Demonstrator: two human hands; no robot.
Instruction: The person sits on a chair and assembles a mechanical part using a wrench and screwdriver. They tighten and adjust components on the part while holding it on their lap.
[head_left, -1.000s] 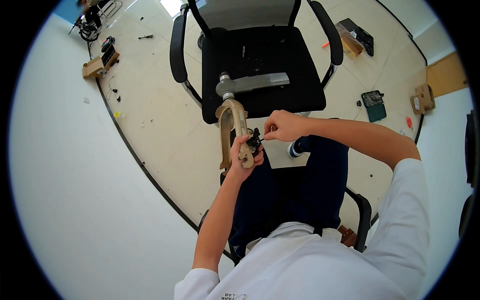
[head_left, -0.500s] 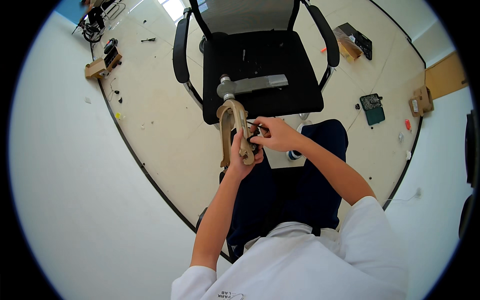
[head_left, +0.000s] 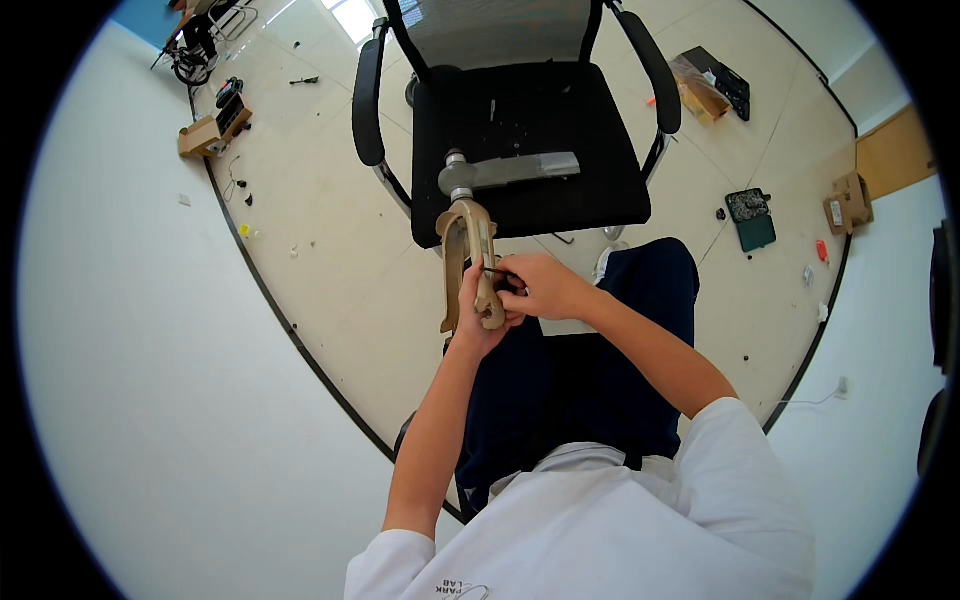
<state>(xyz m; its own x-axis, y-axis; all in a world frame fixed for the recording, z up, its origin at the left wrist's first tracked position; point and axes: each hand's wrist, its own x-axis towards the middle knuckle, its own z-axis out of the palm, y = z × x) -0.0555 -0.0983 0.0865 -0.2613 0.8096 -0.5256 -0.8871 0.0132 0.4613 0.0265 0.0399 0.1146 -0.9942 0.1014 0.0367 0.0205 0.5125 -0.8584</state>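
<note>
A tan bicycle fork (head_left: pixel 483 232) rests with its silver steerer end over the chair seat, its two legs pointing toward me. My left hand (head_left: pixel 478 325) is wrapped round the lower part of its right leg, thumb along the leg. From the right, my right hand (head_left: pixel 545 285) meets that leg with its fingers pinched on a thin black hex key (head_left: pixel 493 270), whose end crosses the leg. A small dark part beside the leg is mostly hidden by my fingers. A flat grey bar (head_left: pixel 525 170) extends rightward from the fork's top across the seat.
The black office chair (head_left: pixel 545 205) stands in front, with small bits on its seat. On the floor lie an open green case (head_left: pixel 755 235), a black toolbox (head_left: pixel 730 85) and cardboard boxes (head_left: pixel 200 138). Another person (head_left: pixel 200 25) is at the far left near a wheel.
My right hand has shifted slightly down, and the hex key now lies across the fork leg. The dark part between my hands is less visible. My left hand keeps its hold.
</note>
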